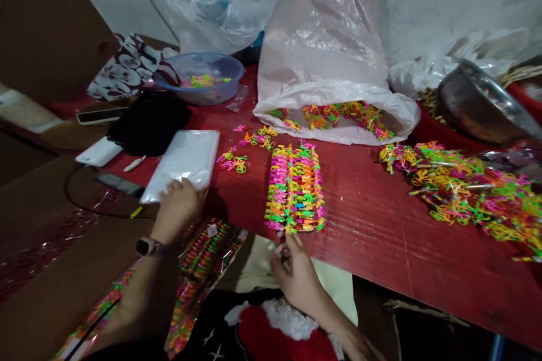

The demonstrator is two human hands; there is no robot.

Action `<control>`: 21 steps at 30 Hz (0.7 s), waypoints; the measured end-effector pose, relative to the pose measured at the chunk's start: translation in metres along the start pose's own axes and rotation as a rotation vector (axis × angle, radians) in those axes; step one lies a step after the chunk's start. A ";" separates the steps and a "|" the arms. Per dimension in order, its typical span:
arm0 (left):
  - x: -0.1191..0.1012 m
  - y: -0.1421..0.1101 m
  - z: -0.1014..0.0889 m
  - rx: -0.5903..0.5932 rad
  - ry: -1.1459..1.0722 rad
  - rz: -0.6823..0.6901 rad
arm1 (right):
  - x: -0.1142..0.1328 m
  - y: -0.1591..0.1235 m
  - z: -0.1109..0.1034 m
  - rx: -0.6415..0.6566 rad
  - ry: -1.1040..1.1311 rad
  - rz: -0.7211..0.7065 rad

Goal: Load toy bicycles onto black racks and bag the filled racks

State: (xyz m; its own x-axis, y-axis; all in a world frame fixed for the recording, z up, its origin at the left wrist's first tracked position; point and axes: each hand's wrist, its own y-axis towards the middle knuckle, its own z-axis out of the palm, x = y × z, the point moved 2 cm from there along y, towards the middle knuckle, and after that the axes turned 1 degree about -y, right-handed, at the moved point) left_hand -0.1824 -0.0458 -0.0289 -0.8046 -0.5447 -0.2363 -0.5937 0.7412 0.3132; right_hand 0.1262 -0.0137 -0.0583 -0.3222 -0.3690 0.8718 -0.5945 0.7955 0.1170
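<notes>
My left hand (180, 208) lies on the near end of a stack of clear plastic bags (190, 152), its fingers slightly bent over the top. On that wrist is a watch (148, 246). My right hand (296, 265) has thumb and forefinger closed at the near end of a block of small bright plastic pieces (295, 189), lined up in two columns on the red table (359, 197). The pieces are pink, yellow, green and orange; their exact kind is too small to tell. Several loose pieces (231, 161) lie between the stack and the block.
A large white sack (326, 56) spills similar pieces at the back. A blue basin (212, 90) stands left of it. Bunched pieces (474, 186) and a metal bowl (486, 101) are at right. Another person's arm (29, 113) shows at left. Filled packs (203, 254) lie below the table edge.
</notes>
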 end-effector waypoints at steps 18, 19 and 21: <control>0.043 0.041 -0.033 0.155 0.122 0.069 | -0.014 -0.008 -0.014 -0.079 0.180 0.050; 0.044 0.044 -0.033 0.159 0.142 0.081 | -0.014 -0.009 -0.014 -0.085 0.184 0.045; 0.045 0.043 -0.027 0.195 0.175 0.105 | -0.014 -0.010 -0.014 -0.091 0.187 0.042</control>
State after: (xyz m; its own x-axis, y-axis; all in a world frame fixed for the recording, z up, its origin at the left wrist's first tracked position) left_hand -0.2447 -0.0495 -0.0010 -0.8601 -0.5082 -0.0442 -0.5090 0.8491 0.1410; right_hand 0.1469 -0.0095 -0.0651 -0.1983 -0.2460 0.9488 -0.5120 0.8514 0.1138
